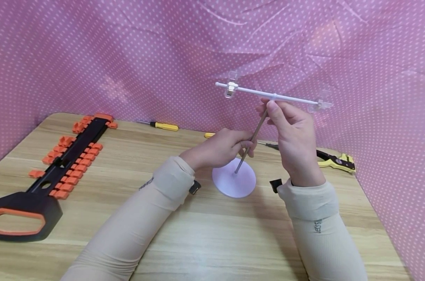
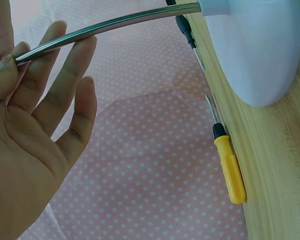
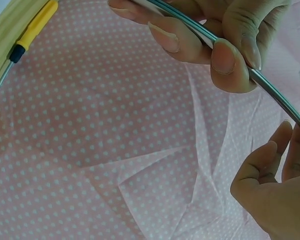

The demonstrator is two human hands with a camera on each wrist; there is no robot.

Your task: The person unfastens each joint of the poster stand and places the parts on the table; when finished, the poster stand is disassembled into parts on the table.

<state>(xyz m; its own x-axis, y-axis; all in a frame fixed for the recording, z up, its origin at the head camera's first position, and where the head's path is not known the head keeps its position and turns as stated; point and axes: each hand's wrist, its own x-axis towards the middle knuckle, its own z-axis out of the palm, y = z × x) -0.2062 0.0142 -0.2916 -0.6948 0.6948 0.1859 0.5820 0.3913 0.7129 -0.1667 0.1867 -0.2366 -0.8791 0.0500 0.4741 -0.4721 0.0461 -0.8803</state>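
Note:
Both hands hold a stand made of a slim metal rod [image 1: 259, 126], a round white base [image 1: 233, 184] and a thin white crossbar [image 1: 252, 91]. Clear plastic clips [image 1: 231, 89] sit near the two ends of the bar. With thumb and fingers my right hand [image 1: 294, 127] pinches the top of the rod, just below the crossbar. Lower down, my left hand [image 1: 226, 146] grips the rod between the base and the right hand. The rod leans, its top to the right; the base overlaps the tabletop in the head view.
A black rack with orange clips [image 1: 70, 180] and a looped handle lies at left on the wooden table [image 1: 198, 242]. Along the back edge lie a yellow screwdriver [image 1: 167, 126] and black-and-yellow pliers [image 1: 344, 162]. Pink dotted cloth [image 1: 156, 62] hangs close behind.

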